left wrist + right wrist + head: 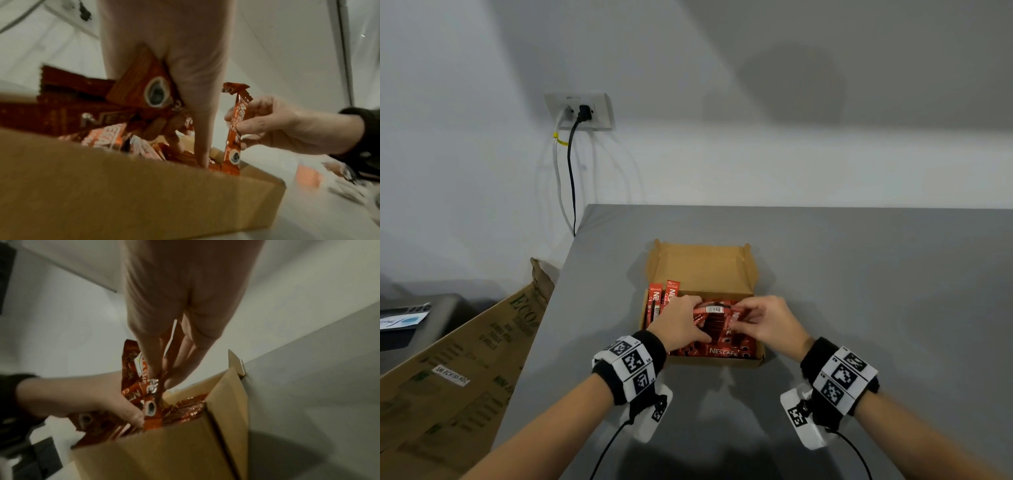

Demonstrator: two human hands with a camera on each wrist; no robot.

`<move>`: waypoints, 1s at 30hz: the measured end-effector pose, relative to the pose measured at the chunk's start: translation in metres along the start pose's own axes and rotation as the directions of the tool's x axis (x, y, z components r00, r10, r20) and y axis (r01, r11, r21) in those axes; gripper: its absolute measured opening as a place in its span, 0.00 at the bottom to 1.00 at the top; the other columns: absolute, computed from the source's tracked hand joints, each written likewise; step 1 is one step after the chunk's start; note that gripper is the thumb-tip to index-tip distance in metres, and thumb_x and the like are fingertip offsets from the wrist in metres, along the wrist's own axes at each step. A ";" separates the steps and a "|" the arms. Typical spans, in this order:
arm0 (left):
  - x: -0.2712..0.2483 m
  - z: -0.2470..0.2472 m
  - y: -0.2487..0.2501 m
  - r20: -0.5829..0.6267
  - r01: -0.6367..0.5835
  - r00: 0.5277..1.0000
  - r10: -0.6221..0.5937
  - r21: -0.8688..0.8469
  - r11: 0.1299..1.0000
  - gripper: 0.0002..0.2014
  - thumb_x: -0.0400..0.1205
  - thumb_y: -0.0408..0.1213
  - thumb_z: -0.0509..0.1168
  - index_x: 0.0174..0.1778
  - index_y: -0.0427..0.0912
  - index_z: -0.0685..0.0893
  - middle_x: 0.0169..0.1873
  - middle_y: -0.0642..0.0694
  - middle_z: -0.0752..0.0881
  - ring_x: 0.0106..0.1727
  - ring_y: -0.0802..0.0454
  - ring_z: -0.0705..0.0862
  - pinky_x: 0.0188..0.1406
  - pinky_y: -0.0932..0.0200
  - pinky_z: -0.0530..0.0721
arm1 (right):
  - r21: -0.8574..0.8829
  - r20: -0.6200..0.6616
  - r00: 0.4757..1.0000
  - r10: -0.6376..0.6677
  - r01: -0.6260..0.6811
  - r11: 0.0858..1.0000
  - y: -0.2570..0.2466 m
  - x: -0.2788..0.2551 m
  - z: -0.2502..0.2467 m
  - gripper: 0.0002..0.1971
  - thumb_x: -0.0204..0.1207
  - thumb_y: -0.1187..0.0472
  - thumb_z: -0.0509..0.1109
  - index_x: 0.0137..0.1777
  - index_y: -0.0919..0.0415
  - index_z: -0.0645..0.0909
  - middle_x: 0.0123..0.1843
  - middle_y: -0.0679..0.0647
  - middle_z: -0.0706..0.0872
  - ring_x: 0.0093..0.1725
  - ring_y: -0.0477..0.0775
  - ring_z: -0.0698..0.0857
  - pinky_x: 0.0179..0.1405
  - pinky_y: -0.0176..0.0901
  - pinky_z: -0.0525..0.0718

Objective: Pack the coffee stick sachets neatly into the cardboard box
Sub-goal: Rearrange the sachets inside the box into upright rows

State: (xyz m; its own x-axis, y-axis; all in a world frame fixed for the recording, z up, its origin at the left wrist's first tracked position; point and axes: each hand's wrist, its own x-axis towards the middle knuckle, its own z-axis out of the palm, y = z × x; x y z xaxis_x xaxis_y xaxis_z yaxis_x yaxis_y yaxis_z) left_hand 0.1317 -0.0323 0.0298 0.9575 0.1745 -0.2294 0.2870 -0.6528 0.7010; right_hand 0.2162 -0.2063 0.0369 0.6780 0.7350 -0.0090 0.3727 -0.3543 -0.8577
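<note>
An open cardboard box (702,270) sits on the grey table, its lid flap folded back. Several red coffee stick sachets (722,351) lie in it, and a few (655,301) stand along its left wall. My left hand (686,320) reaches into the box and grips a loose bunch of sachets (141,91), thumb pointing down into the pile. My right hand (750,317) pinches one sachet (234,138) between thumb and fingers and holds it upright over the box's right part. In the right wrist view this sachet (151,404) stands just behind the box's near wall (164,451).
A large printed cardboard sheet (458,359) leans beside the table's left edge. A wall socket (580,111) with two cables hangs behind. The grey table (876,291) stretches right of the box and in front of it.
</note>
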 end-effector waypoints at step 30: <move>-0.003 0.001 -0.002 0.128 0.034 0.990 -0.058 0.180 0.983 0.19 0.68 0.33 0.78 0.55 0.37 0.83 0.50 0.42 0.88 0.50 0.49 0.86 0.51 0.59 0.85 | -0.651 0.450 0.887 0.105 0.246 0.718 -0.014 0.012 0.017 0.06 0.73 0.64 0.69 0.47 0.62 0.85 0.50 0.55 0.87 0.50 0.54 0.84 0.49 0.43 0.82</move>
State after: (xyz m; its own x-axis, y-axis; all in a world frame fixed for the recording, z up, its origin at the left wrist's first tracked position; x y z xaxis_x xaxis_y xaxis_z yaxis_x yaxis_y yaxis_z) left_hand 0.1282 -0.0318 0.0285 0.9279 0.1162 -0.3543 0.3099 -0.7687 0.5595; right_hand 0.2082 -0.1823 0.0401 0.3547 0.8751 -0.3293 0.8471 -0.4499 -0.2830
